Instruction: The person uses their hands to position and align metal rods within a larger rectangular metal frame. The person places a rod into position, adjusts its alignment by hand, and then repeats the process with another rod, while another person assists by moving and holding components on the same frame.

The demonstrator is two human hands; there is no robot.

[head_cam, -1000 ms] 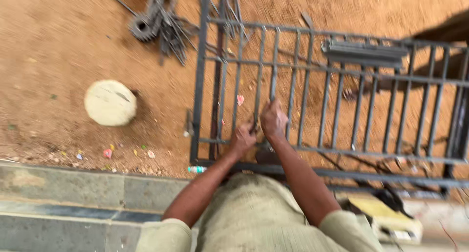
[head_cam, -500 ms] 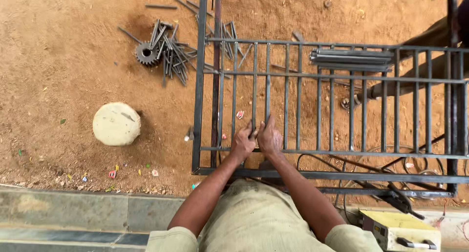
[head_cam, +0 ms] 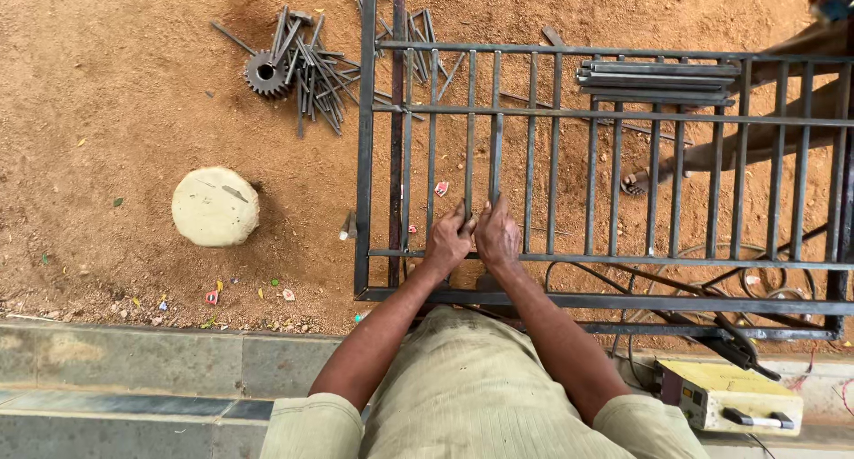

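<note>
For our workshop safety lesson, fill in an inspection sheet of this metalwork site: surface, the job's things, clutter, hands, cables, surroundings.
Surface: bare reddish dirt ground, with a stone kerb along the near edge.
Job's things: dark metal grille lying flat; both hands meet at one upright bar.
Clutter: pile of metal offcuts with a toothed gear; round pale stone; stacked bars on the grille.
Hands: left hand and right hand side by side on the bar; grip unclear.
Cables: dark cables looping under the grille towards a yellowish machine box.
Surroundings: another person's sandalled foot by the grille.
</note>
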